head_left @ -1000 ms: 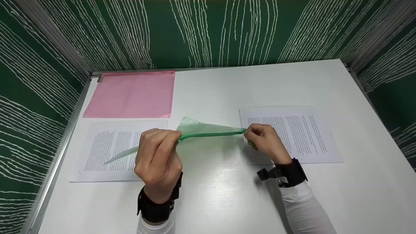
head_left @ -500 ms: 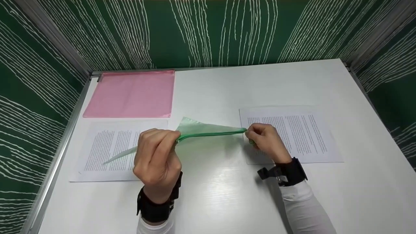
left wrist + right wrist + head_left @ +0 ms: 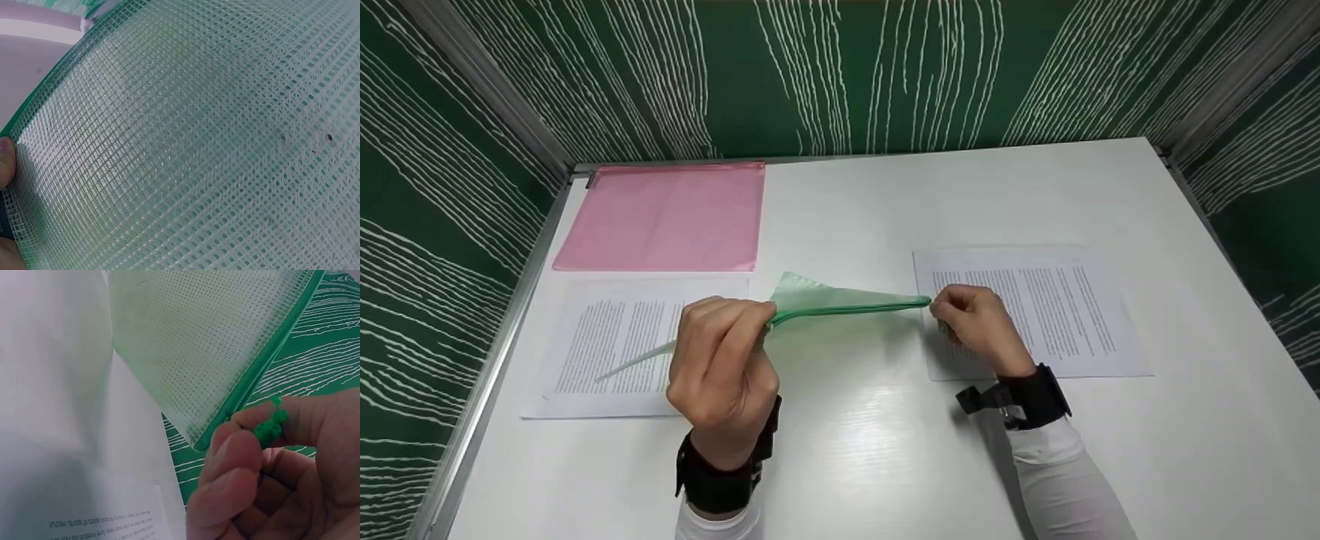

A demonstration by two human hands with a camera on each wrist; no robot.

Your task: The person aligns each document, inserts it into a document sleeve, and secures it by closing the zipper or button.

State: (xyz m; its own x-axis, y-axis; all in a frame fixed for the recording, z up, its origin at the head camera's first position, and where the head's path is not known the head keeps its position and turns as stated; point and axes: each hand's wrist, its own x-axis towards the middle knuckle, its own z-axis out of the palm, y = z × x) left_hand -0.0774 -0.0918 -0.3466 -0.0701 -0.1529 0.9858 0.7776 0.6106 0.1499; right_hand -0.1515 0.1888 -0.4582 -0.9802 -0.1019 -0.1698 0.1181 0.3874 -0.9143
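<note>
A translucent green mesh zipper pouch (image 3: 840,300) is held up over the white table, its green zipper edge (image 3: 270,343) running between both hands. My left hand (image 3: 724,371) pinches this edge near its left part, and the pouch's far left corner sticks out behind the hand. At the right end, my right hand (image 3: 979,326) has thumb and fingers closed together close by the pouch corner. A green knotted pull cord (image 3: 270,430) shows between them in the right wrist view. Mesh (image 3: 185,140) fills most of the left wrist view, with fingertips (image 3: 5,163) at its left edge.
Printed sheets (image 3: 592,405) lie under the left hand's side, and more printed paper (image 3: 1035,315) lies beneath the right hand. A pink zipper pouch (image 3: 667,217) rests flat at the back left. Green panels with white lines (image 3: 855,75) wall in the white table (image 3: 855,465).
My right hand has shifted very slightly right, and the pouch's right end with it. A green bit below the right fingers has gone out of sight in the head view. The left hand stays put.
</note>
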